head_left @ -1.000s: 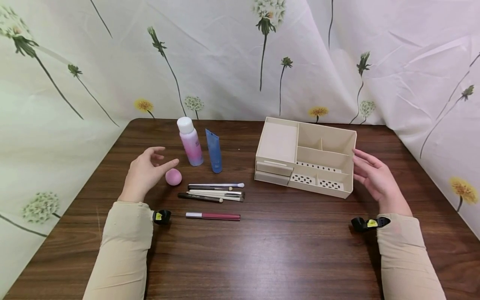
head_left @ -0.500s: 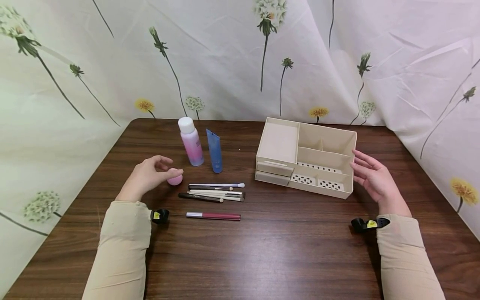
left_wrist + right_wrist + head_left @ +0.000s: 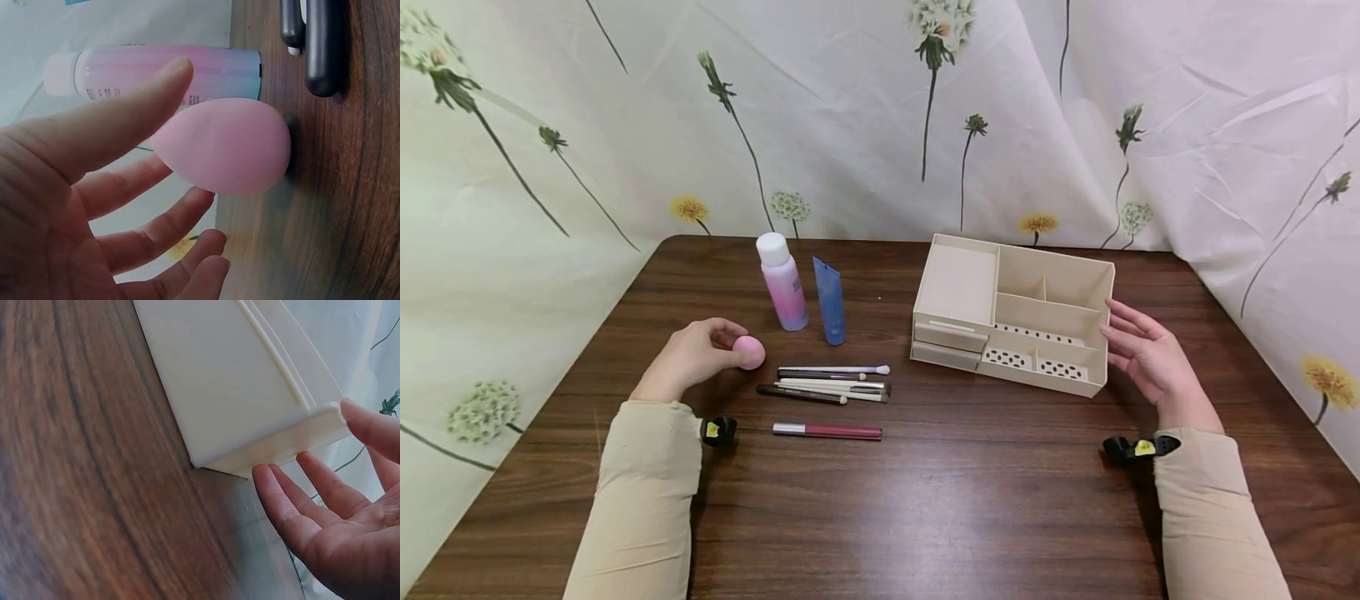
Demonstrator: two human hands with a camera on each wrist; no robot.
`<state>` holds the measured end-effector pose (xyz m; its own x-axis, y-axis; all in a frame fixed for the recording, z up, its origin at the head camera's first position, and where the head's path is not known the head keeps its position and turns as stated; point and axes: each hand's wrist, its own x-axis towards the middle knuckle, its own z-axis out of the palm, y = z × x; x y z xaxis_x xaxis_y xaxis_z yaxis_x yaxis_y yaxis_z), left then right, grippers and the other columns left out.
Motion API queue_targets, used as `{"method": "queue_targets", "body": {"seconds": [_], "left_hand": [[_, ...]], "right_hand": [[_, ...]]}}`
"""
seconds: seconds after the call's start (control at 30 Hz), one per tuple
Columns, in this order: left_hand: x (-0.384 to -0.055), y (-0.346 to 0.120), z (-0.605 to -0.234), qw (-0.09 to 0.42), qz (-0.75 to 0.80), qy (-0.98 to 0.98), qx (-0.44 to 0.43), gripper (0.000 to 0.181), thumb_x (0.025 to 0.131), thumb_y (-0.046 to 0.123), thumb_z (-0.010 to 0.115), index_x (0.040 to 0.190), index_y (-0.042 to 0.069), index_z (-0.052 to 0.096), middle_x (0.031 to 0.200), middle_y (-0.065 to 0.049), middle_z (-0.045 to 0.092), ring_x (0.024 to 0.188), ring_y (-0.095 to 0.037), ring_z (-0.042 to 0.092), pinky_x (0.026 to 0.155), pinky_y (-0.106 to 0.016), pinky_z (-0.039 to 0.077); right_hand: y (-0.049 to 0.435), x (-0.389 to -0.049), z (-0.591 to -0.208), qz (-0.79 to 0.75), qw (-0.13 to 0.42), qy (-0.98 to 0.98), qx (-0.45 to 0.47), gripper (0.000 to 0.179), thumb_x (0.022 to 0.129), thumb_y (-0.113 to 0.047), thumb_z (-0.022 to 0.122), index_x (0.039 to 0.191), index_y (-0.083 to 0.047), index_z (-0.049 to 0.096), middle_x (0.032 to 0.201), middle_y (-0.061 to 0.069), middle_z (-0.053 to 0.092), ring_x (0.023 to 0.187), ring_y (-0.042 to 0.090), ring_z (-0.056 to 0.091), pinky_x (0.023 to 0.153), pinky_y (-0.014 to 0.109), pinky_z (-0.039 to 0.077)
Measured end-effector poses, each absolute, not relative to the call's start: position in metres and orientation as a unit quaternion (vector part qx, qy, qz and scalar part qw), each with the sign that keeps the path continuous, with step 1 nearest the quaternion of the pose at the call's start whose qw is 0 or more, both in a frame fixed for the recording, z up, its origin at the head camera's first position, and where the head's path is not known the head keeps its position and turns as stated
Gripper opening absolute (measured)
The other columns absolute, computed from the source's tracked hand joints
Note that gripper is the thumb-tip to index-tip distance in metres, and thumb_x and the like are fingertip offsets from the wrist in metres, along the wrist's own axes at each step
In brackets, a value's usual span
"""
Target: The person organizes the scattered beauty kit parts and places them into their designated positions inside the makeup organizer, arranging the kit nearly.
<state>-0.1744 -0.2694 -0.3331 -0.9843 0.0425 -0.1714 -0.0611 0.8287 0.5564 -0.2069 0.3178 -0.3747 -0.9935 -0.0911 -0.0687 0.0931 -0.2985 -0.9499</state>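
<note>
In the head view my left hand (image 3: 696,358) is at the left of the table, pinching a pink egg-shaped makeup sponge (image 3: 748,352). The left wrist view has the thumb across the narrow tip of the sponge (image 3: 228,147) and fingers behind it; its round end is close to the tabletop. My right hand (image 3: 1150,354) is beside the right wall of a beige desktop organizer (image 3: 958,283). Seen from the right wrist, fairly straight fingertips (image 3: 265,478) touch or nearly touch that wall.
A pink-and-white spray bottle (image 3: 784,287) and a blue tube (image 3: 830,304) stand behind the sponge. Several makeup brushes (image 3: 827,385) lie to its right, with a dark red lip gloss tube (image 3: 831,432) nearer. A floral cloth (image 3: 865,108) hangs behind the table.
My left hand has come down over the sponge, and its thumb and fingers have closed on the tip. The right hand stays by the organizer, almost still.
</note>
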Motion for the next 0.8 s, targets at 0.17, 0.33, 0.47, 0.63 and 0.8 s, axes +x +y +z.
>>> {"method": "queue_targets", "body": {"seconds": [0.17,0.33,0.47,0.63,0.8], "left_hand": [[-0.175,-0.2694,-0.3349,0.086,0.293,0.952,-0.007,0.064,0.086,0.044,0.074,0.128,0.0,0.057,0.12,-0.025,0.062,0.111,-0.039,0.056,0.089,-0.052,0.047],[-0.1749,-0.2684,-0.3356,0.085,0.298,0.951,-0.013,0.06,0.086,0.042,0.075,0.126,0.0,0.057,0.123,-0.027,0.061,0.113,-0.041,0.055,0.09,-0.053,0.046],[-0.1748,-0.2677,-0.3353,0.084,0.297,0.951,-0.015,0.059,0.087,0.041,0.074,0.126,0.0,0.057,0.125,-0.027,0.06,0.116,-0.042,0.053,0.092,-0.056,0.045],[-0.1753,-0.2664,-0.336,0.083,0.292,0.953,-0.017,0.06,0.088,0.042,0.073,0.128,0.0,0.057,0.125,-0.027,0.061,0.116,-0.042,0.054,0.093,-0.057,0.045],[-0.1762,-0.2648,-0.3372,0.087,0.284,0.955,-0.011,0.06,0.09,0.042,0.07,0.13,-0.001,0.057,0.124,-0.027,0.061,0.112,-0.04,0.055,0.093,-0.057,0.046]], "right_hand": [[0.3185,-0.2068,-0.376,-0.807,0.056,0.588,-0.002,0.041,0.095,0.003,0.061,0.126,-0.023,0.068,0.109,-0.008,0.07,0.094,0.007,0.071,0.073,0.025,0.059],[0.3188,-0.2072,-0.3767,-0.809,0.056,0.585,-0.005,0.041,0.095,0.003,0.06,0.126,-0.022,0.068,0.109,-0.008,0.07,0.093,0.007,0.071,0.073,0.026,0.059],[0.3192,-0.2076,-0.3773,-0.809,0.057,0.585,-0.003,0.041,0.095,0.003,0.06,0.125,-0.023,0.068,0.109,-0.008,0.07,0.093,0.007,0.071,0.073,0.026,0.059],[0.3194,-0.2086,-0.3778,-0.81,0.058,0.583,-0.004,0.041,0.095,0.004,0.059,0.124,-0.023,0.069,0.109,-0.008,0.07,0.094,0.007,0.071,0.073,0.026,0.059],[0.3199,-0.2092,-0.3779,-0.812,0.059,0.581,-0.004,0.041,0.095,0.004,0.059,0.123,-0.024,0.07,0.109,-0.008,0.071,0.094,0.007,0.071,0.073,0.026,0.059]]}}
